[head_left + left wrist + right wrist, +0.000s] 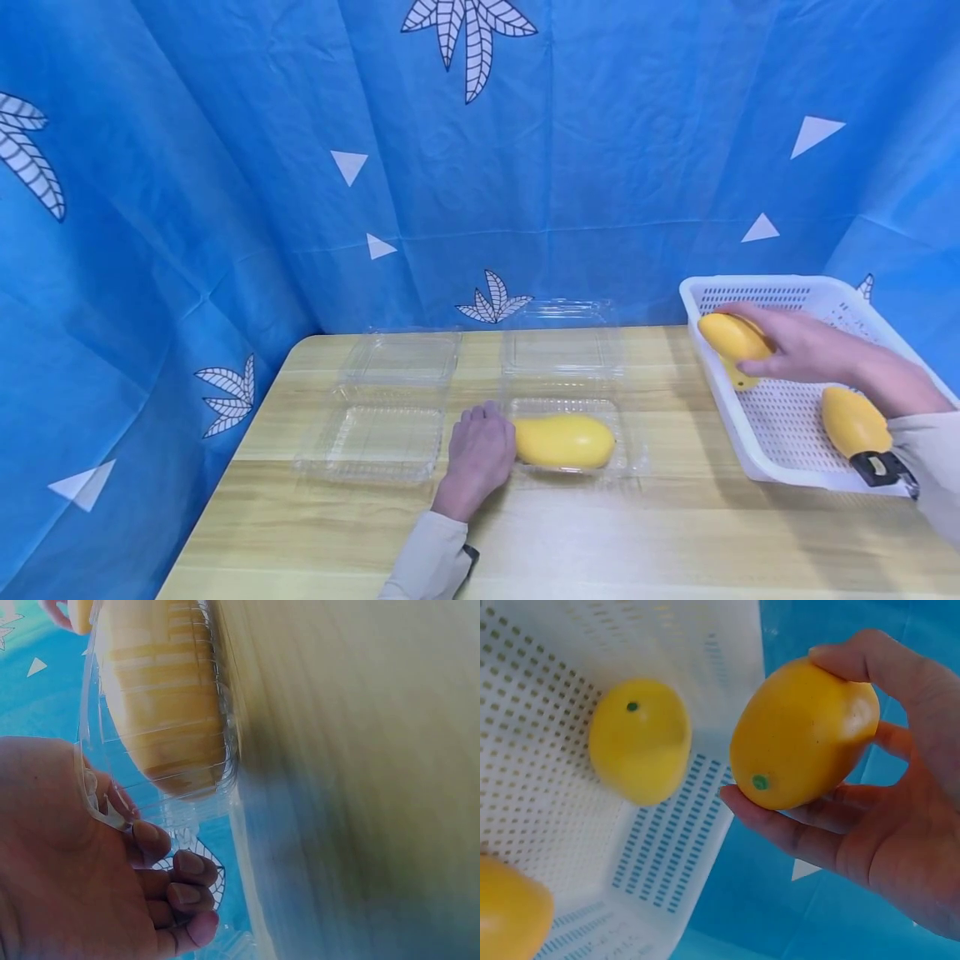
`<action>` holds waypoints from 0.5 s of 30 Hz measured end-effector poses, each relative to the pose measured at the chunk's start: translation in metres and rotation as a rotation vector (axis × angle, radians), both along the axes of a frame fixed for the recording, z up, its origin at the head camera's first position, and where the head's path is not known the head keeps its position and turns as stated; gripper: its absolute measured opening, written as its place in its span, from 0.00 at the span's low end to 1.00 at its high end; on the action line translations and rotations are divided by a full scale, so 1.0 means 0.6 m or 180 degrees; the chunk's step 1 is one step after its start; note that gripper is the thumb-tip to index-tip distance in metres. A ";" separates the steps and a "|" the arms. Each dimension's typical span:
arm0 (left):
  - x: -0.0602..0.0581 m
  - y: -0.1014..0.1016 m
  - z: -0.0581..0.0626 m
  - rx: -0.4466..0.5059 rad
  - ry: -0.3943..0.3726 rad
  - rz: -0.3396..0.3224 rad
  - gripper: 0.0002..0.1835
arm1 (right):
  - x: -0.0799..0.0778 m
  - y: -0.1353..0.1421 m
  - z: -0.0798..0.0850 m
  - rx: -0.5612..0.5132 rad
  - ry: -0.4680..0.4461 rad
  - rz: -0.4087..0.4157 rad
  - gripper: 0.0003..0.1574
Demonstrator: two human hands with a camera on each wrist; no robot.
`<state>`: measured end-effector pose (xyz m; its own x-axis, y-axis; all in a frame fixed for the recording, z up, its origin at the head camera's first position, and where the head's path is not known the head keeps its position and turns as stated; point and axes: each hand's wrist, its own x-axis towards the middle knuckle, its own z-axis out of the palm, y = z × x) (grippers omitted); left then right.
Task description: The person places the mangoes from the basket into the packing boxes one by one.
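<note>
My right hand [813,346] grips an orange-yellow mango [802,735], thumb on one side and fingers curled round the other. It holds the fruit over the left side of a white perforated basket [787,425]. Two more mangoes, a paler yellow one [640,742] and an orange one [851,417], lie in that basket. My left hand [480,450] pinches the left edge of a clear plastic clamshell box [94,742], fingers curled at its rim. Lying lengthwise in this box is a long yellow mango [566,442]. Its lid [562,350] stands folded back behind.
Left of my left hand sits a second clear clamshell box [386,437], opened, with its lid [405,358] laid back. The wooden table [600,542] ends at a blue curtain [600,167] behind and on the left. The basket stands at the table's right.
</note>
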<state>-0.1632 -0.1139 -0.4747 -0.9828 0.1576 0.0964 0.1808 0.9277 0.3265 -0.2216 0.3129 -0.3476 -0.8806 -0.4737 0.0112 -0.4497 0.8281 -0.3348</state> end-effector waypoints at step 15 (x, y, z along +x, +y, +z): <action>0.000 0.001 0.001 -0.0032 0.0057 -0.0003 0.14 | 0.013 -0.059 -0.013 -0.0532 0.0222 0.0067 0.49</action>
<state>-0.1635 -0.1135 -0.4738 -0.9808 0.1596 0.1123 0.1874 0.9308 0.3138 -0.2139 0.2772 -0.3555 -0.8648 -0.4786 0.1521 -0.4934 0.7536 -0.4343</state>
